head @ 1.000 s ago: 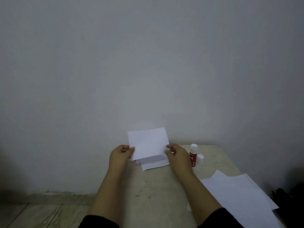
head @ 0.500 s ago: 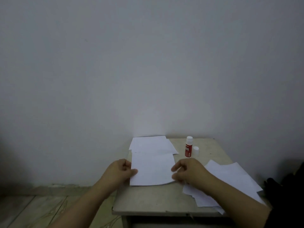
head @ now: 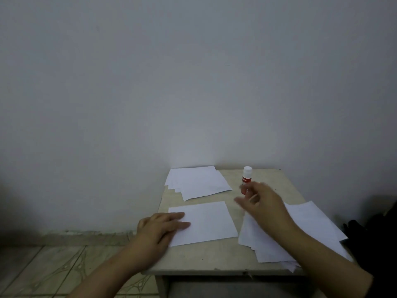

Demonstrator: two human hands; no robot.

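At the near edge, a pale beige stone-topped table is seen, with patterned floor tiles to its left. A single white rectangular paper sheet is laid flat on the tabletop, near the front. Its left edge is pressed down by the left hand, whose fingers are held straight and flat on the paper. To the right, a loose pile of white paper sheets is partly covered by the right forearm. Just beyond, the right hand is held above the table, blurred, its fingers loosely spread with nothing gripped. Just behind its fingertips, a small red glue stick with a white cap is stood upright; whether it is touched cannot be told. At the far left corner, a fanned stack of folded white papers is laid against the plain grey wall.
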